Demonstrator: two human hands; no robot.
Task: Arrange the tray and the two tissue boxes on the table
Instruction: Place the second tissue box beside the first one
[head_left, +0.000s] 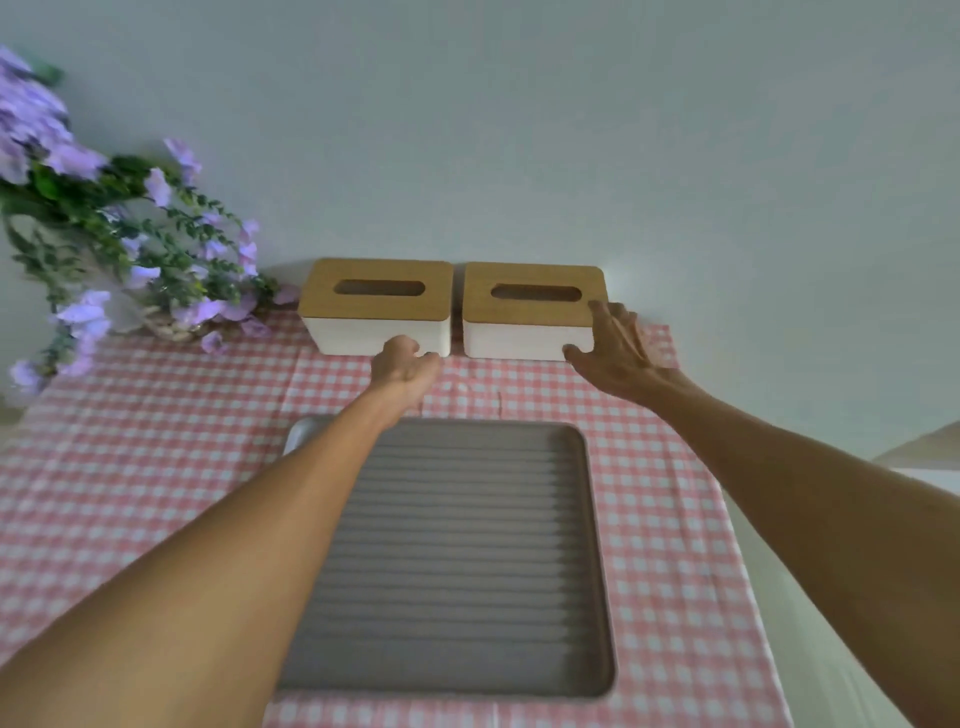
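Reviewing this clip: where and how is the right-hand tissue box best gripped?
Probably the right tissue box by its white end walls, from the near right, where the right hand already spans its corner. The other box blocks its left end; the wooden lid may lift off.

Matt wood-look lids (375, 288) on smooth white plastic-looking boxes (527, 340); ribbed matt grey tray (457, 561); checked cloth (130, 441) is being seen underneath.

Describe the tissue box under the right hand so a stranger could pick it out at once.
Start at the pink checked tablecloth and go past the grey ridged tray to the wall. Two white tissue boxes with wooden lids stand there side by side. Take the right tissue box, farther from the purple flowers, with the right hand at its outer corner.
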